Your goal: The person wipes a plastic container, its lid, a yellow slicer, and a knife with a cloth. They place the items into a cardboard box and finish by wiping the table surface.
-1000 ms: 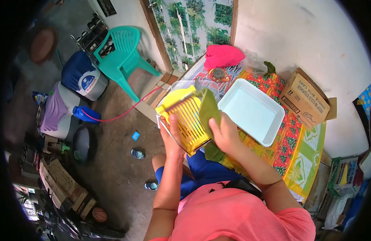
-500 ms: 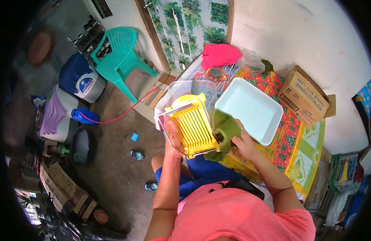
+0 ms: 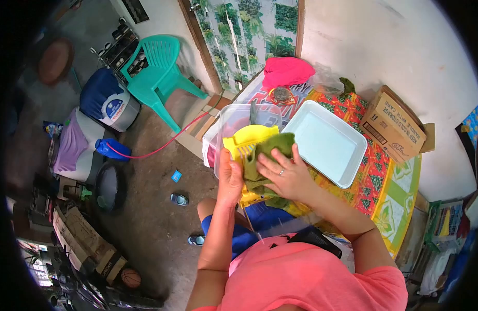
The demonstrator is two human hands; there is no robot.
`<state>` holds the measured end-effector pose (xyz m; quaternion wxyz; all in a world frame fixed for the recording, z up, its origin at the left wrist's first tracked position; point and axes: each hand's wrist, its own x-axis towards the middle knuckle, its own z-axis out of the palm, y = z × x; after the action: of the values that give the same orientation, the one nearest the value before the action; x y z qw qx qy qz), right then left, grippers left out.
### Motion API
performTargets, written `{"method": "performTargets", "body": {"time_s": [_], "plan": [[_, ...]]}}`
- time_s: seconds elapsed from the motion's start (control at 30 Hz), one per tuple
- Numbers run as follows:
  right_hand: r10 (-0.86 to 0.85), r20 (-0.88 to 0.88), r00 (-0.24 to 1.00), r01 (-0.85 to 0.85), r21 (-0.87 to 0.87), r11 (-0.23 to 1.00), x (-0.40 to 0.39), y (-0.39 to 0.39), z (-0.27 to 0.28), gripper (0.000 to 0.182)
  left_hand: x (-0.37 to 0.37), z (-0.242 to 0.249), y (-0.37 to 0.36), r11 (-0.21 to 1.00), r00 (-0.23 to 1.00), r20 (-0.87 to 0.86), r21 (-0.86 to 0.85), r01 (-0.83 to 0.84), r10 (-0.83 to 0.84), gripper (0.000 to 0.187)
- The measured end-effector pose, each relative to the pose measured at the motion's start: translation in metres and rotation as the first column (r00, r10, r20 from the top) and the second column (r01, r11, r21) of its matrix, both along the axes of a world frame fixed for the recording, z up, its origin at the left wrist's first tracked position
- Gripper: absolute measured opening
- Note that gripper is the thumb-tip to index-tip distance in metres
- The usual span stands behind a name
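My left hand point(image 3: 230, 179) grips the left side of a yellow slotted slicer point(image 3: 252, 135), holding it up above my lap. A green cloth point(image 3: 267, 150) lies over the slicer's slots, covering most of them. My right hand point(image 3: 291, 179) presses that cloth down from the right, its fingers spread on top and part of the cloth bunched beneath. The slicer's hinged wire frame point(image 3: 252, 225) hangs down toward my lap, partly smeared by motion. Just behind the slicer sits a clear plastic container point(image 3: 227, 119).
A white tray point(image 3: 327, 147) lies on the patterned tablecloth point(image 3: 376, 179). Further right stands a cardboard box point(image 3: 392, 127). Pink fabric point(image 3: 285, 71) and a plastic bag point(image 3: 326, 80) are at the back. A green chair point(image 3: 156, 72) and slippers point(image 3: 179, 199) are on the floor.
My right hand has brought the green cloth left onto the slicer's slots. The wire frame has swung down toward my lap, and the slicer is now largely covered.
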<state>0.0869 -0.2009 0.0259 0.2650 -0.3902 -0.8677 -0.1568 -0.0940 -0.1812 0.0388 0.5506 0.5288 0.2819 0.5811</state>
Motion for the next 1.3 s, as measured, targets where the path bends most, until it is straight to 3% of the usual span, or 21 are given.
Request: {"method": "performTargets", "body": {"time_s": [0.03, 0.07, 0.13, 0.23, 0.3, 0.37, 0.47, 0.57, 0.6, 0.7, 0.73, 0.83, 0.93, 1.03, 1.13, 1.2, 1.23, 1.3], "plan": [[0.006, -0.032, 0.999, -0.007, -0.017, 1.000, -0.008, -0.003, 0.001, 0.053, 0.000, -0.005, 0.002, 1.000, 0.999, -0.051, 0.011, -0.013, 0.013, 0.068], [0.011, -0.063, 0.998, -0.013, -0.035, 0.999, -0.015, -0.007, 0.005, 0.053, 0.010, -0.010, -0.004, 0.995, 0.999, -0.005, -0.096, -0.035, 0.035, 0.077], [0.043, -0.117, 0.992, -0.053, -0.090, 0.995, -0.022, -0.009, 0.016, 0.052, 0.010, -0.004, -0.001, 0.994, 0.999, 0.046, -0.109, 0.001, 0.004, 0.070], [0.275, -0.102, 0.956, -0.293, -0.271, 0.917, -0.018, -0.007, 0.002, 0.047, 0.001, 0.008, 0.006, 0.989, 0.980, 0.194, -0.149, -0.013, 0.042, 0.056], [0.376, -0.117, 0.919, -0.393, -0.230, 0.890, -0.013, -0.010, -0.001, 0.043, -0.003, 0.004, 0.008, 0.984, 0.990, 0.048, -0.127, -0.128, 0.136, 0.048], [0.438, -0.182, 0.881, -0.470, -0.212, 0.857, -0.007, -0.013, 0.001, 0.039, -0.002, -0.001, 0.007, 0.980, 0.985, 0.093, -0.151, -0.132, 0.147, 0.044], [0.352, -0.185, 0.918, -0.388, -0.230, 0.892, 0.007, -0.012, 0.008, 0.031, 0.001, -0.002, 0.003, 0.979, 0.979, 0.141, -0.160, -0.127, 0.150, 0.042], [0.266, -0.121, 0.956, -0.281, -0.133, 0.950, 0.016, -0.007, 0.006, 0.027, 0.005, -0.005, 0.001, 0.981, 0.977, 0.163, -0.158, -0.110, 0.136, 0.040], [0.290, 0.027, 0.957, -0.279, -0.202, 0.939, 0.014, -0.011, 0.015, 0.028, 0.006, -0.006, 0.001, 0.982, 0.977, 0.169, -0.157, -0.106, 0.132, 0.040], [0.355, -0.358, 0.864, -0.413, -0.099, 0.905, -0.019, -0.016, 0.009, 0.022, 0.012, -0.004, 0.002, 0.976, 0.981, 0.054, -0.127, -0.178, 0.186, 0.040], [0.332, -0.418, 0.846, -0.440, -0.193, 0.877, -0.022, -0.018, 0.013, 0.025, 0.014, 0.003, 0.000, 0.974, 0.980, 0.047, -0.129, -0.184, 0.191, 0.040], [0.298, -0.283, 0.912, -0.367, -0.235, 0.900, -0.012, -0.015, 0.014, 0.019, 0.009, 0.005, 0.002, 0.985, 0.984, 0.077, -0.082, -0.154, 0.161, 0.046], [0.131, -0.019, 0.991, -0.132, -0.217, 0.967, 0.016, -0.007, 0.015, 0.015, -0.004, 0.001, 0.003, 0.985, 0.979, 0.117, -0.071, -0.157, 0.164, 0.054], [-0.140, -0.406, 0.903, -0.068, -0.456, 0.887, 0.039, 0.006, 0.022, 0.014, -0.009, 0.007, 0.000, 0.987, 0.975, 0.157, -0.011, -0.160, 0.160, 0.064], [-0.199, -0.838, 0.508, -0.271, -0.375, 0.887, 0.035, 0.007, 0.059, 0.013, -0.003, 0.005, -0.013, 0.998, 0.998, 0.025, 0.001, -0.059, 0.059, 0.067], [0.079, -0.758, 0.648, -0.387, -0.239, 0.891, 0.009, 0.006, 0.094, 0.011, 0.008, 0.006, -0.015, 0.997, 1.000, 0.006, 0.074, 0.018, -0.018, 0.068], [0.215, -0.688, 0.693, -0.448, -0.176, 0.877, 0.001, 0.006, 0.103, 0.010, 0.004, 0.005, -0.016, 0.992, 0.984, -0.173, 0.114, 0.055, -0.035, 0.072], [0.285, -0.568, 0.772, -0.423, -0.125, 0.898, 0.000, 0.008, 0.097, 0.011, 0.007, 0.018, -0.023, 0.991, 0.960, -0.276, 0.135, -0.006, 0.044, 0.072]]}}
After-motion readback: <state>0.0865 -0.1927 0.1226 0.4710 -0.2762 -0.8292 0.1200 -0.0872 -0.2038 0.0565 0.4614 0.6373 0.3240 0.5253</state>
